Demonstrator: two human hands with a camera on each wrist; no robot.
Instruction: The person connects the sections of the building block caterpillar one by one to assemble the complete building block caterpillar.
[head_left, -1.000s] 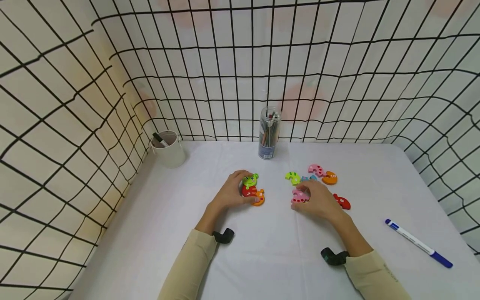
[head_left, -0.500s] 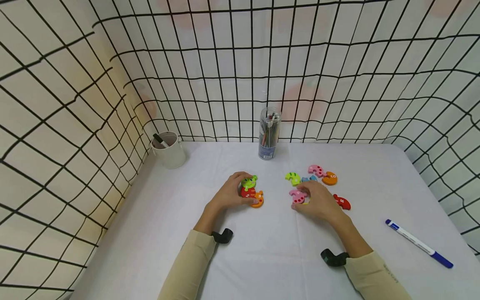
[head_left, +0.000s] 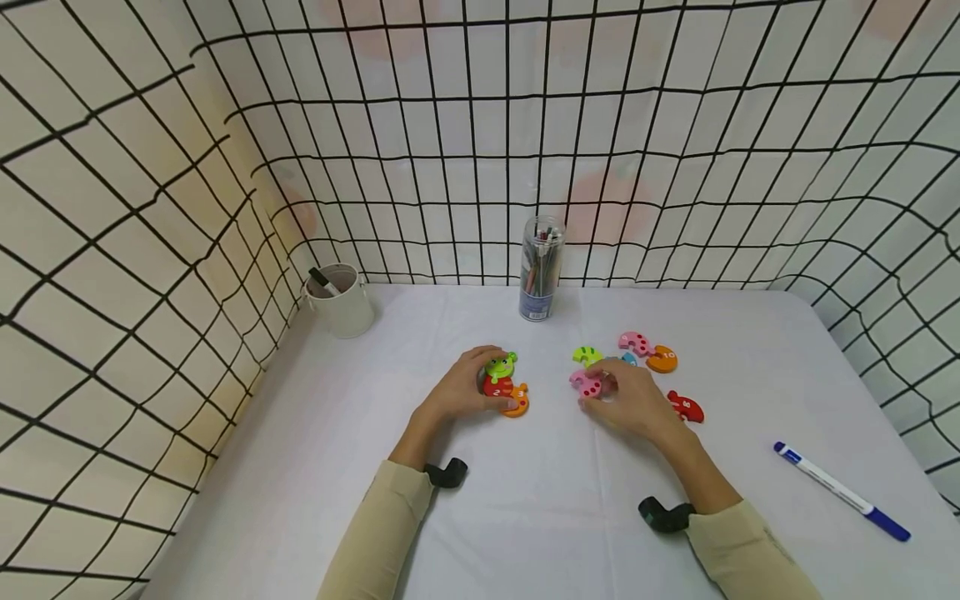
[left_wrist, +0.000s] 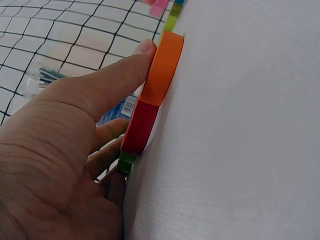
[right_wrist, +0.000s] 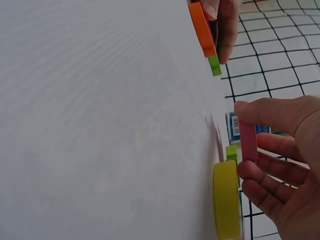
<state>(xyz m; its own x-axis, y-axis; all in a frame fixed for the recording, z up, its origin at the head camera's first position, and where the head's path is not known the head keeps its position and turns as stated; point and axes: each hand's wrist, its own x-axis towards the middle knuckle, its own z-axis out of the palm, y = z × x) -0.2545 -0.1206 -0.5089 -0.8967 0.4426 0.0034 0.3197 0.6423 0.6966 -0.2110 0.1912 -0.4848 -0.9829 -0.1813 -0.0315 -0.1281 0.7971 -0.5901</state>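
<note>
Blocks in bright colors lie on a white table (head_left: 547, 525), with two hands at work on them. The left hand (head_left: 461, 390) curls round a row of three: a green frog face (head_left: 500, 366), a red block (head_left: 495, 387) and an orange block (head_left: 517, 406). Its thumb presses on the orange one at the near end, and its fingers reach round the far end — most likely so the row can't slip apart.

The right hand (head_left: 632, 402) pinches a pink block (head_left: 587, 384) by its edges, thumb and fingers only as far apart as the block is wide. That grip may be to leave its dotted top showing. The pink block looks lifted, right of the row and well apart from it. A yellow block (right_wrist: 227, 200) sits just beside those pinching fingers.
</note>
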